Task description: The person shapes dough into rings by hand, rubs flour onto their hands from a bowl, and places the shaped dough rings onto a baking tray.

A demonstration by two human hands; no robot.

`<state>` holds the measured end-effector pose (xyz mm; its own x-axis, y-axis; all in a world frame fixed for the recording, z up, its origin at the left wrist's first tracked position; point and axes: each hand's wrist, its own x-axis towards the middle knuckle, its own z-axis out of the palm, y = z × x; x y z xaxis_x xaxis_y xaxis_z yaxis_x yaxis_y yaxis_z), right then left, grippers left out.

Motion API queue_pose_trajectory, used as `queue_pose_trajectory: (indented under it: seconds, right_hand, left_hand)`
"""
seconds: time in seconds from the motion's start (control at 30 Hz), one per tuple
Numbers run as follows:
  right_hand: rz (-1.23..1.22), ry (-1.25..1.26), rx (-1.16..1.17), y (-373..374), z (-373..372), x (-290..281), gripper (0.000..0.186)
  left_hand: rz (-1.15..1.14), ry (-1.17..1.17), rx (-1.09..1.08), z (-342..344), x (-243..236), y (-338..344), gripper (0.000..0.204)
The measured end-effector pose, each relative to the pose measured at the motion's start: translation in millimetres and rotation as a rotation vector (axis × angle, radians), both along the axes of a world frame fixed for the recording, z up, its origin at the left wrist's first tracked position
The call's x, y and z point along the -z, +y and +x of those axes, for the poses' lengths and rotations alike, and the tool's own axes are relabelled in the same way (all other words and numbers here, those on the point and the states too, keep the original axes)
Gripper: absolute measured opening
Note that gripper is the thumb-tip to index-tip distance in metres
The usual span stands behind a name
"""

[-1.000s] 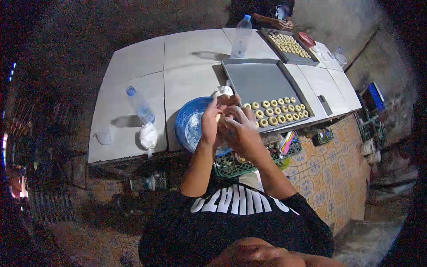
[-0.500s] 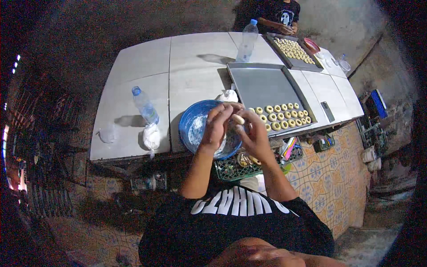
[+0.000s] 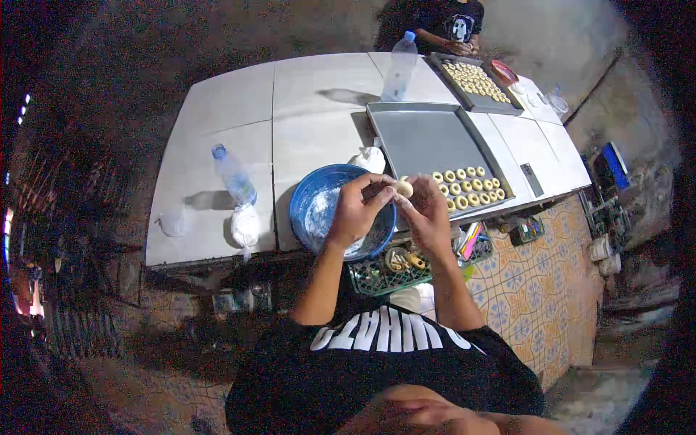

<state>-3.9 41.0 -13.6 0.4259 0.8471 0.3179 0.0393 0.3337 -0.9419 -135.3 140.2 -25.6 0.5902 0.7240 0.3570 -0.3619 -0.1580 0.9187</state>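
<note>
- Here's the near tray (image 3: 428,138), and it's partly filled: dough rings (image 3: 466,186) stand in rows along its near edge, some hidden behind the right hand (image 3: 429,217).
- Plenty left, by the look of it: bare grey metal shows across the far, larger part of that tray.
- Over at the far tray (image 3: 500,109), small pale pieces (image 3: 475,80) cover much of the surface, a co-worker's hands (image 3: 461,48) just beyond.
- The dough piece (image 3: 403,189) is up in the air, at the fingertips, between the blue basin (image 3: 304,192) and the tray rows; not yet set down. Whether it has a hole, I can't tell.
- Left hand (image 3: 355,214): half closed, fingers curled, thumb and fingertips pinching the piece from its left.
- Right hand: partly open, blurred fingers raised, thumb up by the piece's underside; I can't tell whether it grips too.
</note>
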Motion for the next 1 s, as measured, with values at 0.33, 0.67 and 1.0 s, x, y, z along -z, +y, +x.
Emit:
queue_pose_trajectory:
  seconds: [0.33,0.67,1.0]
  right_hand:
    - [-0.056,-0.497,0.179,-11.6,8.2,-17.4,0.039]
    - [-0.015,-0.645,0.311,-7.0,15.7,-0.8,0.044]
    - [-0.082,-0.934,0.438,-5.3,1.7,-20.2,0.038]
  left_hand:
    - [0.024,0.001,-0.012,9.2,3.6,-4.0,0.015]
    - [0.095,0.188,0.062,13.6,30.7,1.8,0.025]
    - [-0.020,0.162,0.019,5.3,9.8,0.4,0.023]
